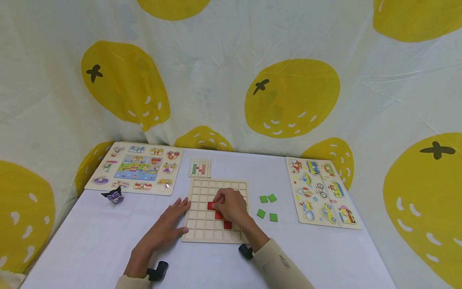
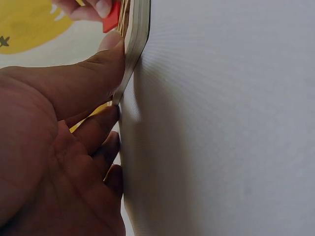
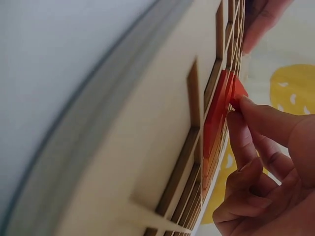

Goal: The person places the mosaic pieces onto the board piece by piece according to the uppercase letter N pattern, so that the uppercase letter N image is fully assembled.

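Note:
A wooden grid board (image 1: 201,235) lies on the white table. My right hand (image 1: 232,206) is over it and pinches a red square tile (image 3: 238,92) between thumb and fingertip, tilted above a cell in the right wrist view. Two more red tiles (image 1: 227,224) sit in cells on a diagonal nearer to me. My left hand (image 1: 164,228) rests at the board's left edge, fingers extended; its thumb (image 2: 93,81) touches the edge in the left wrist view.
Several loose green tiles (image 1: 261,213) lie right of the board. A small pattern card (image 1: 191,173) is behind it. Picture puzzle boards stand at the left (image 1: 94,170) and right (image 1: 299,196). A small dark-and-purple figurine (image 1: 115,196) is near the left puzzle.

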`<state>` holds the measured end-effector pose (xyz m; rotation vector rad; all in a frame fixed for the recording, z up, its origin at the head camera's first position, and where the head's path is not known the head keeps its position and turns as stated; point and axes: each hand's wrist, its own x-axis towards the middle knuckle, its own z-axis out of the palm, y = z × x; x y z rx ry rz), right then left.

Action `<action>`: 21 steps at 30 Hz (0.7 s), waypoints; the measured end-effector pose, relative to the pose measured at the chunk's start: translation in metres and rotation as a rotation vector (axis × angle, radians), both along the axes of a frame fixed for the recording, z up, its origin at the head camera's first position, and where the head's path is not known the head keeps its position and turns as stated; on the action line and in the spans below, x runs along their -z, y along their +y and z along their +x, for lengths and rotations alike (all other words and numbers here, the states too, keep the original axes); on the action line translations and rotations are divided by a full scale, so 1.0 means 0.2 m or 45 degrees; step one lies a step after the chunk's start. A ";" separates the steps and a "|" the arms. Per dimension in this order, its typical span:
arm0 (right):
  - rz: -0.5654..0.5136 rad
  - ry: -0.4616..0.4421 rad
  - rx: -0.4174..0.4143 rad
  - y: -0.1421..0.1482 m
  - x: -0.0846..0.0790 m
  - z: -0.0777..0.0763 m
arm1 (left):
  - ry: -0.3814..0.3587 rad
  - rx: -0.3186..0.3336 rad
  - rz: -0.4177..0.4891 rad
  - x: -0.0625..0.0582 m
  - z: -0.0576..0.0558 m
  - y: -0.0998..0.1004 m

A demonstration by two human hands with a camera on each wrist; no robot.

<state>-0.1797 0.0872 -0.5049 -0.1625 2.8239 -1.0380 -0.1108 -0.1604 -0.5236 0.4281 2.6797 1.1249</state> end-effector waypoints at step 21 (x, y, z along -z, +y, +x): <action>-0.073 -0.037 -0.058 0.06 -0.02 0.00 | 0.005 0.009 -0.006 0.01 -0.01 -0.01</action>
